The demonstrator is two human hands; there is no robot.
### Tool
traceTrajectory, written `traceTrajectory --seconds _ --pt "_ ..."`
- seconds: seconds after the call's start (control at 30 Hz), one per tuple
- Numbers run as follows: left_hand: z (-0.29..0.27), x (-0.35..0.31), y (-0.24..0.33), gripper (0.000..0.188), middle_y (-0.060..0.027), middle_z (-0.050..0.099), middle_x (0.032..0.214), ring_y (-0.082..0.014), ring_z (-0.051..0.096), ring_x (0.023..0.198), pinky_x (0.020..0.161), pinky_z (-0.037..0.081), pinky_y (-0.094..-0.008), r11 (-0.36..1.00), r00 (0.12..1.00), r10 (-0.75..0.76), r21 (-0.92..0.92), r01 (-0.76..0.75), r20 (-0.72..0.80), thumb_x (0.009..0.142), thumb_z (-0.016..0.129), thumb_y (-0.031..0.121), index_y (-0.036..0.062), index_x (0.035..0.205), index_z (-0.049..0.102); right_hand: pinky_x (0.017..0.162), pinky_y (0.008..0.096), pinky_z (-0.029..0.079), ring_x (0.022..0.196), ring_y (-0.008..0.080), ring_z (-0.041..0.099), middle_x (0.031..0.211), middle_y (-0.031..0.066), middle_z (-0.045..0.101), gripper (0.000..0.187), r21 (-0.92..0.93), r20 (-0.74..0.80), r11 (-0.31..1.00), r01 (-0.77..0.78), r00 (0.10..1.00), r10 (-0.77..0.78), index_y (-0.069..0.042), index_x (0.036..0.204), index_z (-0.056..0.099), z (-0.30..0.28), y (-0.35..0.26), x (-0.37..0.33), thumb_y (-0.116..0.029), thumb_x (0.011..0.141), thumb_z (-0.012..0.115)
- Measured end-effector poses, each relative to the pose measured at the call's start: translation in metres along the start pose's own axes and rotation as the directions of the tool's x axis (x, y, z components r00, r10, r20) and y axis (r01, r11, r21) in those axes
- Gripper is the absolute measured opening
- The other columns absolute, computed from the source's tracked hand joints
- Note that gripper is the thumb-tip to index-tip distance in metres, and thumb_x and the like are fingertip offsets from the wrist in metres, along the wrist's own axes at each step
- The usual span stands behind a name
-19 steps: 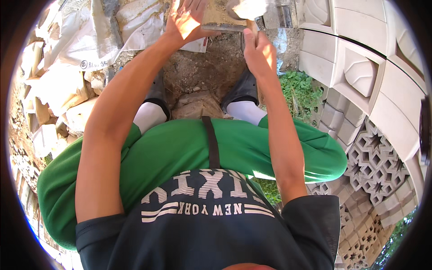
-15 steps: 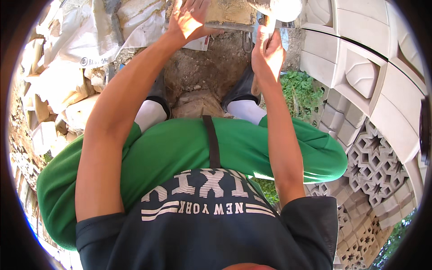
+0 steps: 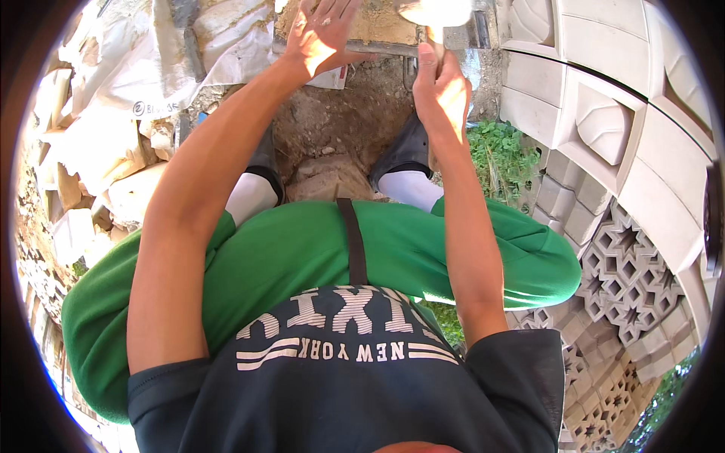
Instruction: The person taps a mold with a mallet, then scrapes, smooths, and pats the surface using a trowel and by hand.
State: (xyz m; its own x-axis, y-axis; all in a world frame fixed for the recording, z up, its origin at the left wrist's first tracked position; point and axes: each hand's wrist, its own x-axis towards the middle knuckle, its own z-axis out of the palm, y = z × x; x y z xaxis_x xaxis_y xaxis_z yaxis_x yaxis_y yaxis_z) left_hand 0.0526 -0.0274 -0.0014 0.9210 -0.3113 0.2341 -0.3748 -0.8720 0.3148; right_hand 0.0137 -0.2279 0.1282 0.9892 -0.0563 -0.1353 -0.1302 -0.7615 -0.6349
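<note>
My left hand [image 3: 321, 41] lies with its fingers spread on the near left part of a flat, sandy-topped mould [image 3: 385, 21] with a dark rim, at the top edge of the view. In my right hand [image 3: 444, 90] is the wooden handle of what looks like a mallet [image 3: 440, 10]; its broad pale head is washed out by glare. The head is over the mould's right part; whether it touches the surface I cannot tell. The far side of the mould is out of the picture.
Pale relief blocks [image 3: 604, 124] and star-patterned lattice blocks [image 3: 630, 253] stand stacked on the right, by green weeds [image 3: 498, 158]. A dusty white sheet [image 3: 234, 45] and broken stones [image 3: 140, 192] lie on the left. Bare soil [image 3: 325, 117] is between my dark shoes.
My right hand and the mallet have shifted left and slightly up, further over the mould. My left hand stays on the mould, its fingers slightly moved.
</note>
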Motion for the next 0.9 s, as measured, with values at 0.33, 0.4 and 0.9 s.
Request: traceTrajectory --seconds 0.33,0.4,0.9 --pt "0.012 0.009 0.025 0.081 -0.0079 0.041 0.157 -0.0268 0.035 0.147 0.121 0.026 -0.0499 0.998 0.990 0.070 0.013 -0.068 -0.125 0.080 0.079 0.037 0.0069 0.147 0.045 0.063 0.0486 0.050 0.068 0.0459 0.066 0.070 0.0263 0.064 0.046 -0.076 -0.189 0.997 0.005 0.982 -0.019 0.003 0.089 0.056 0.000 0.017 0.031 -0.041 0.102 0.054" --pt "0.012 0.012 0.044 0.085 -0.0108 0.039 0.158 -0.0270 0.033 0.148 0.122 0.025 -0.0471 0.994 0.994 0.106 0.038 -0.105 -0.038 0.081 0.075 0.046 0.0035 0.148 0.043 0.066 0.0500 0.050 0.070 0.0444 0.066 0.070 0.0255 0.064 0.049 -0.037 -0.232 0.999 0.033 0.972 -0.041 0.003 0.088 0.058 -0.001 0.022 0.033 -0.043 0.101 0.054" --pt "-0.012 0.060 0.042 0.103 -0.0249 0.038 0.156 -0.0362 0.026 0.151 0.123 0.017 -0.0513 0.980 0.977 0.197 -0.047 -0.193 0.087 0.078 0.069 0.064 -0.0051 0.149 0.039 0.067 0.0491 0.049 0.070 0.0466 0.064 0.071 0.0271 0.062 0.051 0.035 -0.169 0.990 -0.135 0.976 0.139 0.005 0.090 0.059 -0.008 0.015 0.030 -0.045 0.101 0.055"
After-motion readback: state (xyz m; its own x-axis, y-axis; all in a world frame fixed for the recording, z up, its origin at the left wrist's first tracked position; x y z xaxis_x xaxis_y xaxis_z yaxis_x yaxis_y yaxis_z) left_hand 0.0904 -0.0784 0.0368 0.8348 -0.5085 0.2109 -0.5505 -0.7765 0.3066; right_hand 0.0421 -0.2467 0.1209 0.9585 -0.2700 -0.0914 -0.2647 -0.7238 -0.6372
